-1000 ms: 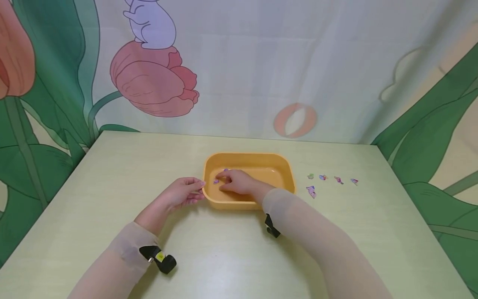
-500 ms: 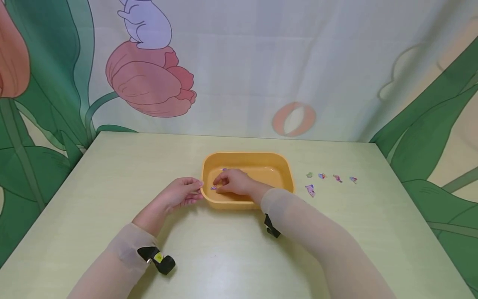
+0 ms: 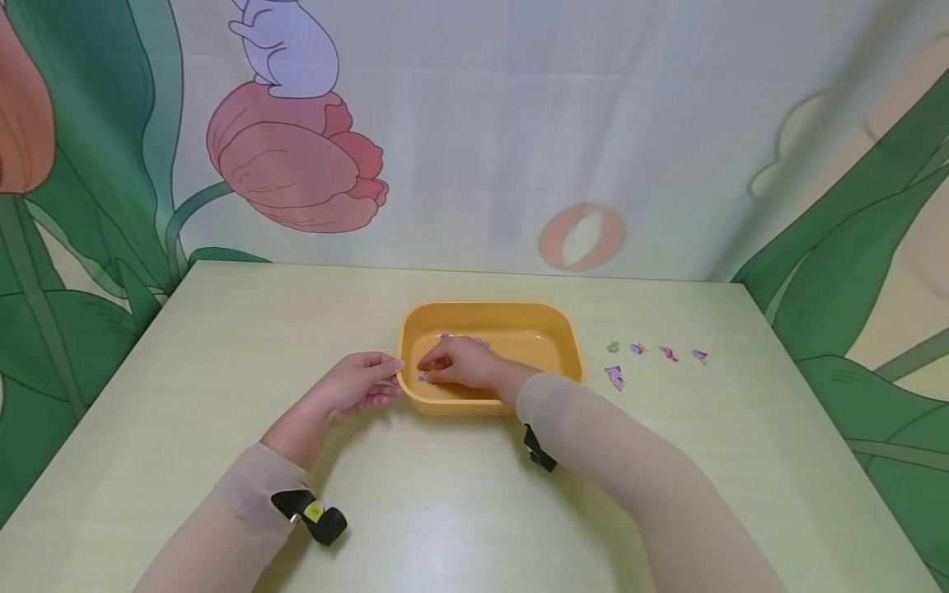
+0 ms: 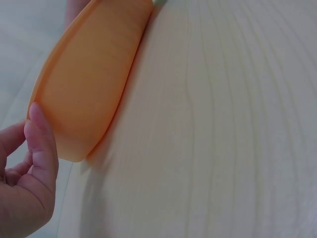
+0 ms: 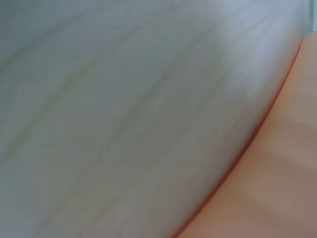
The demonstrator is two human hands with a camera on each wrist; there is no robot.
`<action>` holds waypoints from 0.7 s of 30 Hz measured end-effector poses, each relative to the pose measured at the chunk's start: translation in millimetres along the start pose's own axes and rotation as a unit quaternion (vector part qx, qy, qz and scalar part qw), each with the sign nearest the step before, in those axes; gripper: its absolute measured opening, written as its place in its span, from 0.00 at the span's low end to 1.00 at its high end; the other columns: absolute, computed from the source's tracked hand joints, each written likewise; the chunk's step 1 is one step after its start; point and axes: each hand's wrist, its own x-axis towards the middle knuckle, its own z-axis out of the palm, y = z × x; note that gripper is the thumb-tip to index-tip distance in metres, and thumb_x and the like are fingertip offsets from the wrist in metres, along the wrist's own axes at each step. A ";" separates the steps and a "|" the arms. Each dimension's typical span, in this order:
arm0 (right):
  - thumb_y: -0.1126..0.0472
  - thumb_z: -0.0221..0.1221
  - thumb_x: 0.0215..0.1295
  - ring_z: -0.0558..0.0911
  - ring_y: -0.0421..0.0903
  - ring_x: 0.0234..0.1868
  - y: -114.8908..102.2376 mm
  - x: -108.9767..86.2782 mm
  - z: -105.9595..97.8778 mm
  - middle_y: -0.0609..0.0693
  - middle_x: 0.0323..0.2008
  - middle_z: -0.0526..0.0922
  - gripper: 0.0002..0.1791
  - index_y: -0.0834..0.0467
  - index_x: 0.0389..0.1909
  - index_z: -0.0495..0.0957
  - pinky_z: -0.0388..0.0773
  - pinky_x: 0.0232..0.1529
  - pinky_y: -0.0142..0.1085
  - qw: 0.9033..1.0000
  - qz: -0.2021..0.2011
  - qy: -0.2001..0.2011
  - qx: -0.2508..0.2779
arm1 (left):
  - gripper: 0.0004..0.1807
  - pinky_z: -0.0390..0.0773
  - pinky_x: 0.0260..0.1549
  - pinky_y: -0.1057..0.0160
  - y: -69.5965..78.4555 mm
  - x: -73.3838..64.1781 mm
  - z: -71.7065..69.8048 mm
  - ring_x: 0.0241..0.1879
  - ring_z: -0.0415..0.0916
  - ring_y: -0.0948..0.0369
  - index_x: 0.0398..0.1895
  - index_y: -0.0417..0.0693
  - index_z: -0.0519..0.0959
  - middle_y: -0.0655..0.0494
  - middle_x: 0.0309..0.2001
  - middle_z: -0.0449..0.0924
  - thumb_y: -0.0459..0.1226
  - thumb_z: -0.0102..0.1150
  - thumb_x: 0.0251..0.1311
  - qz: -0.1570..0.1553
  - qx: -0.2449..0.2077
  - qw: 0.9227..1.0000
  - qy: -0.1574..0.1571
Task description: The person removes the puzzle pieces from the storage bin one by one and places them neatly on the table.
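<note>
Left hand [image 3: 363,381] on smooth, round-cornered orange plastic tray [image 3: 489,315]

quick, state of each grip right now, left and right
Left grip: closed, holding the rim of the yellow tray.
Right grip: inside the tray, fingers curled by a small piece; cannot tell if held.

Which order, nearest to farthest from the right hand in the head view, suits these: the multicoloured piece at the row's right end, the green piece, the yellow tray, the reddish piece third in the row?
1. Yellow tray: the right hand is inside it.
2. Green piece: right of the tray, row's left end.
3. Reddish piece: further right.
4. Multicoloured piece: row's right end.
</note>
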 end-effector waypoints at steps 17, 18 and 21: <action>0.60 0.66 0.56 0.71 0.41 0.28 -3.3 -5.5 -3.5 0.45 0.25 0.76 0.09 0.58 0.38 0.84 0.68 0.29 0.29 0.995 -0.015 0.073 0.067 | 0.21 0.76 0.26 0.72 -2.1 -1.5 -2.5 0.29 0.79 0.63 0.51 0.28 0.68 0.54 0.29 0.80 0.40 0.50 0.67 0.002 0.031 1.000 -0.002; 0.60 0.66 0.56 0.71 0.41 0.28 -2.8 -7.6 -5.1 0.46 0.25 0.77 0.09 0.58 0.38 0.84 0.68 0.29 0.29 0.994 -0.012 0.078 0.074 | 0.20 0.76 0.25 0.72 -2.0 -1.3 -2.7 0.29 0.79 0.63 0.51 0.28 0.68 0.54 0.29 0.81 0.40 0.51 0.67 0.002 0.033 0.999 -0.002; 0.59 0.66 0.56 0.72 0.42 0.28 -0.1 -14.8 -10.7 0.45 0.28 0.79 0.10 0.58 0.39 0.84 0.69 0.30 0.29 0.991 0.000 0.097 0.096 | 0.19 0.76 0.24 0.72 -2.0 -0.7 -4.0 0.28 0.79 0.63 0.50 0.29 0.69 0.54 0.28 0.81 0.39 0.51 0.67 0.001 0.038 0.999 -0.002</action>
